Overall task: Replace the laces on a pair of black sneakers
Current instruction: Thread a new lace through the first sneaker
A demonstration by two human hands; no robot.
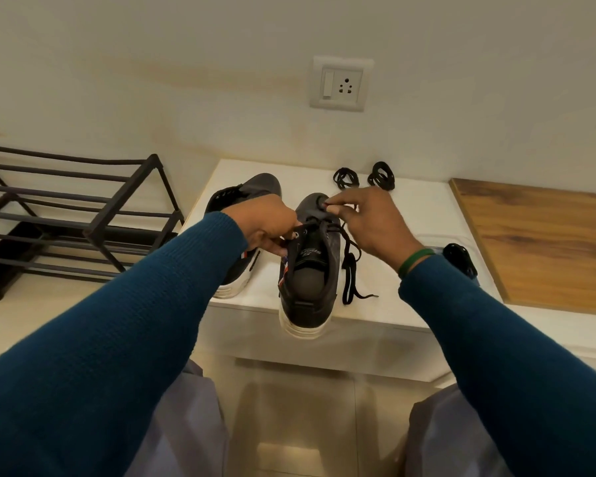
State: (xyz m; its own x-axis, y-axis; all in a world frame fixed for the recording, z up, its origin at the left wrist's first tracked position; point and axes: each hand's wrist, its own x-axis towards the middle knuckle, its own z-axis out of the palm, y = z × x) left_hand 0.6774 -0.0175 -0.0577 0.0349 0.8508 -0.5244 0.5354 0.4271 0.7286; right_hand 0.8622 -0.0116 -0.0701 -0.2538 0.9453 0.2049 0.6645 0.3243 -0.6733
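Black flat lace (349,270) is pinched in your right hand (372,227); your left hand (267,223) grips the matte sneaker's (307,306) side, hands apart.

Plain cream wall (152,63), far. White switch-and-socket plate (341,83), mounted right of centre. Black metal barred shoe rack (83,215), left. White low table (410,215), centre. Brown wood-grain panel (547,242), right, possibly a tabletop. Glossy pale floor (289,425), near.

Beyond the right hand (375,228): bare tabletop (424,208), then a coiled lace (345,179) and a second coil (381,175) near the wall (221,63). Right of its wrist: a black object (460,259). Between both hands: the sneaker (307,270), its loose lace (350,270) trailing under the right wrist. Under the left hand (265,225): a second sneaker (252,191); further left, a shoe rack (117,197).
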